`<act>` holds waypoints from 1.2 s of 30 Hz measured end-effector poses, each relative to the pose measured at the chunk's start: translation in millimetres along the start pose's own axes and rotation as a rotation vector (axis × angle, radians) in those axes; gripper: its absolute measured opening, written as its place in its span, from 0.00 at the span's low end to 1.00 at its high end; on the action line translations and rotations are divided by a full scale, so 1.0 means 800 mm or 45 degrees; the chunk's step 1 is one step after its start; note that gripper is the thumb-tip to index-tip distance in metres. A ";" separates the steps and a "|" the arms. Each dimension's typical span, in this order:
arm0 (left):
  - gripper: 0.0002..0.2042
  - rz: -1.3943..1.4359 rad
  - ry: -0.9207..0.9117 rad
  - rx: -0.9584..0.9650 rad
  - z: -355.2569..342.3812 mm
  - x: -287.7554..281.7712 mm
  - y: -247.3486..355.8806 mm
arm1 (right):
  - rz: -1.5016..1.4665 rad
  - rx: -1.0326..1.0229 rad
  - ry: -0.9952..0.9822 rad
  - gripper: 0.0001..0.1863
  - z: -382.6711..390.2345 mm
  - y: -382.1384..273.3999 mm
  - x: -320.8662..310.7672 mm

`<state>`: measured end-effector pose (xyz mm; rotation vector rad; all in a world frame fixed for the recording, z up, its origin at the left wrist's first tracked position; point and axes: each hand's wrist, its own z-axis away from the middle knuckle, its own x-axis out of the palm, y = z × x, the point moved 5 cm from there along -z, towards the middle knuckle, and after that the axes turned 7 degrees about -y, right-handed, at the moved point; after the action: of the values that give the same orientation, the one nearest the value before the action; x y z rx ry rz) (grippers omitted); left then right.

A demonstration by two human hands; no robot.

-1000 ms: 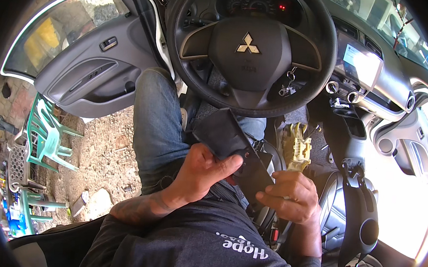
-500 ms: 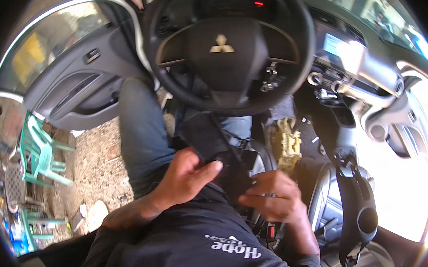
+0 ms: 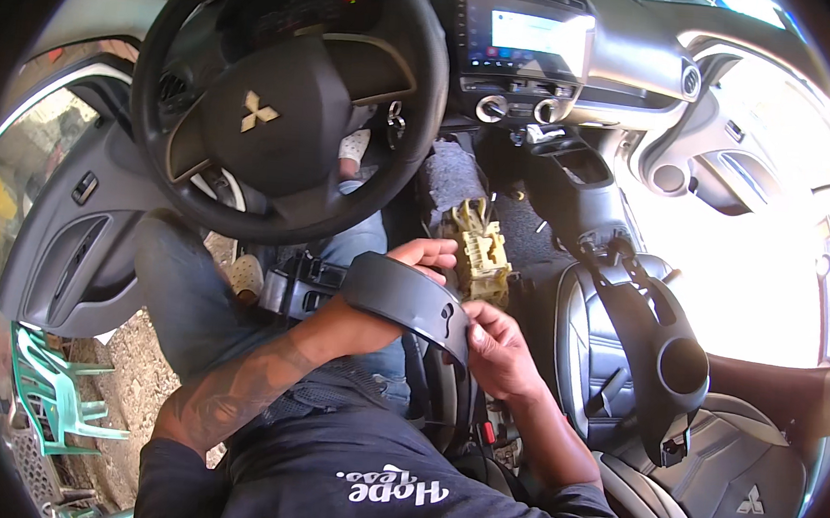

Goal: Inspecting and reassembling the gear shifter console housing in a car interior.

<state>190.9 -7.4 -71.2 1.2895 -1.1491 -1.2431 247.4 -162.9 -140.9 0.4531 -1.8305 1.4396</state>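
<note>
A curved black plastic trim panel (image 3: 398, 296) with a small cut-out slot is held above my lap. My left hand (image 3: 372, 328) reaches under and behind it; the fingers come out past its far edge, and the panel hides the thumb and palm. At the panel's right end, my right hand (image 3: 503, 352) pinches the edge between thumb and fingers. A second black plastic piece (image 3: 300, 285) with openings rests across my thighs. Just beyond my hands stands the exposed cream-coloured gear shifter base (image 3: 482, 259).
The steering wheel (image 3: 286, 106) stands ahead, with a lit screen (image 3: 527, 38) to its right. A detached black centre console (image 3: 646, 323) with a cup holder lies on the passenger seat (image 3: 590, 368). The driver's door (image 3: 82, 207) is open; green plastic chairs (image 3: 55, 388) stand outside.
The view has swung right. The black panel has turned and shows its curved outer face, its slotted end toward my right hand. My left hand has gone behind it.
</note>
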 end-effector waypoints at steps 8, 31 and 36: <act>0.21 1.541 -0.277 -0.104 -0.028 0.028 -0.017 | 0.635 -0.340 0.305 0.10 0.013 -0.070 -0.033; 0.18 -0.170 -0.043 -0.157 -0.102 0.087 -0.085 | 0.633 -0.200 0.476 0.08 0.050 -0.043 -0.134; 0.18 -0.756 -0.283 0.079 -0.029 0.031 0.011 | 0.590 -0.192 0.552 0.10 0.045 -0.061 -0.145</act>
<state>214.7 -32.0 -64.7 1.6383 -0.9896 -1.8307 344.3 -231.3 -196.4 -0.3621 -1.7250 1.5303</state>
